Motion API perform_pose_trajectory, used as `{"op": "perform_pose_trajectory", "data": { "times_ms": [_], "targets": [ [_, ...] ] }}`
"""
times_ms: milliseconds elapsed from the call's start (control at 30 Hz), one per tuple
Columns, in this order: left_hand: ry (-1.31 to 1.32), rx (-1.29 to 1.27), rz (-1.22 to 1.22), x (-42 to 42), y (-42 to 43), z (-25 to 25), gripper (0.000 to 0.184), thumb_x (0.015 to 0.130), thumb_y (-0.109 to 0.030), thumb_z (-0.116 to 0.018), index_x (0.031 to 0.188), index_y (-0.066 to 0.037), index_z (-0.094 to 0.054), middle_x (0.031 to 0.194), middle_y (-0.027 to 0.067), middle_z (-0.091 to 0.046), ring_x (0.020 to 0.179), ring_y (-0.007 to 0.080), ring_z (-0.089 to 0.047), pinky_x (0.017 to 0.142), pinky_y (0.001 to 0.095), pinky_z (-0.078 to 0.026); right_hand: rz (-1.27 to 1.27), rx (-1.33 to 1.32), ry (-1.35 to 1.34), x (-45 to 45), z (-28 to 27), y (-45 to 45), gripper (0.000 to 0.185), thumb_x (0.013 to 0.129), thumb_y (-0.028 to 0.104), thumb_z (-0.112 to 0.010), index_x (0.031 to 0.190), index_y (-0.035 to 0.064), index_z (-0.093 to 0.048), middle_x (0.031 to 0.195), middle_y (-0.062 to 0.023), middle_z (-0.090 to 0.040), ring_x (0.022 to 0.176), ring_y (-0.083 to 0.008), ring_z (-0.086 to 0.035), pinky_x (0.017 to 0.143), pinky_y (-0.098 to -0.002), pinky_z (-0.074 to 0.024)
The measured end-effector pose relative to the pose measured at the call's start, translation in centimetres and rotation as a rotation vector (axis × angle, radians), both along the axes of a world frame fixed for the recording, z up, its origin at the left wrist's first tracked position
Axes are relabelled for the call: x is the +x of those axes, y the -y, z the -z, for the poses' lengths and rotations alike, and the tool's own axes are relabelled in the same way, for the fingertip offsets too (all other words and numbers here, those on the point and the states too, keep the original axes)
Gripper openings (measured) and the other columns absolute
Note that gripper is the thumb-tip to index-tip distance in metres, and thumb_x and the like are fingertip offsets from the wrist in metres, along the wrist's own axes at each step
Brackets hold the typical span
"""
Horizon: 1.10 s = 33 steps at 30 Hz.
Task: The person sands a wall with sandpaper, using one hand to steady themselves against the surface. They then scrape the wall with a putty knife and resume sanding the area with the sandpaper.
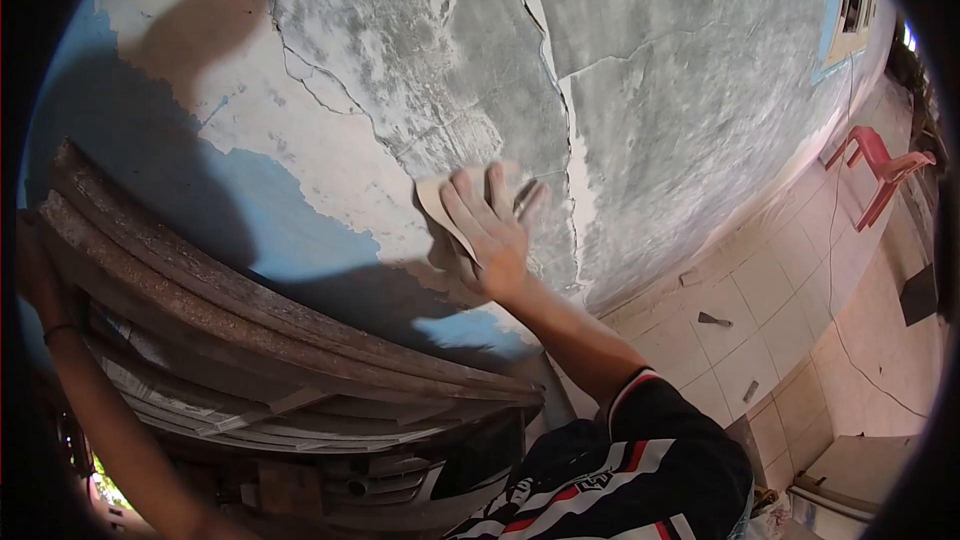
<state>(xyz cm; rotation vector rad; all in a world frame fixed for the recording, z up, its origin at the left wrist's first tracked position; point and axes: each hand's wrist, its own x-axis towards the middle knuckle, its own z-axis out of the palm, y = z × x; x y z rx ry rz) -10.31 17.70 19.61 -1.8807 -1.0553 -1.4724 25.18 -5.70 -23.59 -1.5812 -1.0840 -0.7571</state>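
Sheet (432, 202) lies under right hand (490, 230) against wall (660, 130), left hand (38, 270) beside frame (200, 290).

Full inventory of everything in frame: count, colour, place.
wall: 1, grey, white and blue, cracked, ahead
slatted frame: 1, brown, lower left
sheet: 1, beige, under right hand on wall
window: 1, blue and cream surround, top right
chair: 1, pink-red, right
cable: 1, dark, right, down to floor
floor: 1, pale, mostly tiled, below wall
scraper-like tool: 1, dark, on tiles
small piece: 1, grey, on tiles
panel: 1, dark, far right
box-like object: 1, whitish, bottom right
hands: 2, right on sheet, left at frame's edge
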Motion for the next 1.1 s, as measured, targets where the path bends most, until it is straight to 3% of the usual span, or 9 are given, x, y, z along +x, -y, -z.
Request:
{"op": "perform_pose_trajectory", "data": {
  "times_ms": [67, 267, 433, 533, 667, 867, 967, 1100],
  "targets": [
    [0.004, -0.003, 0.014, 0.2, 0.0, 0.1, 0.037, 0.09, -0.036, -0.039, 0.094, -0.005, -0.06, 0.088, 0.0053, -0.061, 0.078, 0.0144, -0.057, 0.073, 0.0297, -0.043, 0.001, 0.002, 0.006, 0.0, -0.3, 0.1, 0.051, 0.079, 0.037, -0.053, 0.125, 0.0161, -0.051, 0.13, -0.004, -0.048, 0.125, -0.0308, -0.038, 0.098, -0.067, -0.0031],
    [0.033, -0.003, 0.059, 0.4, 0.3, 0.0, 0.037, 0.09, -0.036, -0.041, 0.094, -0.004, -0.06, 0.087, 0.0059, -0.061, 0.078, 0.014, -0.056, 0.074, 0.0293, -0.043, 0.078, -0.245, 0.038, -1.8, 11.3, 0.5, 0.045, 0.079, 0.038, -0.053, 0.12, 0.0178, -0.056, 0.129, -0.0025, -0.05, 0.124, -0.0276, -0.04, 0.097, -0.067, -0.0086],
    [0.015, -0.01, 0.056, 0.6, 0.7, 0.4, 0.038, 0.089, -0.037, -0.042, 0.09, -0.002, -0.058, 0.084, 0.0067, -0.058, 0.075, 0.0153, -0.053, 0.071, 0.0314, -0.041, 0.093, -0.005, 0.068, -0.9, 4.5, -0.8, 0.043, 0.081, 0.036, -0.052, 0.119, 0.016, -0.056, 0.13, -0.0028, -0.049, 0.124, -0.0282, -0.04, 0.097, -0.0678, -0.0077],
    [0.011, -0.01, 0.068, 0.9, 0.8, 0.4, 0.039, 0.088, -0.038, -0.042, 0.087, -0.001, -0.056, 0.082, 0.0071, -0.056, 0.074, 0.0161, -0.051, 0.069, 0.0327, -0.04, 0.059, -0.106, -0.049, -2.0, 5.0, -0.3, 0.045, 0.081, 0.037, -0.052, 0.12, 0.0142, -0.055, 0.131, -0.0033, -0.048, 0.125, -0.029, -0.039, 0.097, -0.0679, -0.0064],
    [0.014, -0.013, 0.099, 1.3, 1.1, 0.7, 0.041, 0.088, -0.039, -0.043, 0.084, 0.0, -0.054, 0.08, 0.0077, -0.054, 0.072, 0.0172, -0.048, 0.066, 0.0344, -0.039, 0.064, -0.164, -0.057, -2.5, 9.7, -0.1, 0.047, 0.079, 0.035, -0.053, 0.121, 0.0132, -0.054, 0.132, -0.0044, -0.047, 0.126, -0.03, -0.037, 0.097, -0.068, -0.0042],
    [0.004, -0.012, 0.308, 5.0, 4.7, 2.6, 0.044, 0.087, -0.04, -0.043, 0.078, 0.002, -0.052, 0.077, 0.0087, -0.051, 0.068, 0.0188, -0.045, 0.062, 0.037, -0.038, 0.06, -0.034, -0.044, -1.1, 3.8, -0.3, 0.052, 0.076, 0.034, -0.055, 0.124, 0.0116, -0.052, 0.133, -0.0067, -0.046, 0.128, -0.0314, -0.034, 0.097, -0.0682, -0.0032],
    [-0.027, 0.002, 0.518, 8.0, 8.6, 3.7, 0.046, 0.086, -0.041, -0.044, 0.076, 0.003, -0.05, 0.075, 0.0091, -0.049, 0.067, 0.0196, -0.043, 0.06, 0.0383, -0.037, 0.059, -0.041, -0.08, -1.5, 4.5, -0.4, 0.054, 0.076, 0.033, -0.055, 0.124, 0.0105, -0.051, 0.133, -0.0073, -0.045, 0.129, -0.0324, -0.033, 0.098, -0.0675, -0.0034],
    [-0.074, -0.024, 0.491, 7.9, 9.0, 3.5, 0.048, 0.088, -0.042, -0.042, 0.08, 0.005, -0.051, 0.079, 0.0117, -0.049, 0.07, 0.0219, -0.043, 0.062, 0.0404, -0.037, 0.035, -0.046, -0.117, -2.1, 6.6, -0.1, 0.054, 0.076, 0.034, -0.056, 0.124, 0.0096, -0.051, 0.134, -0.0076, -0.045, 0.128, -0.0335, -0.033, 0.098, -0.0678, -0.0043]
  ]
}}
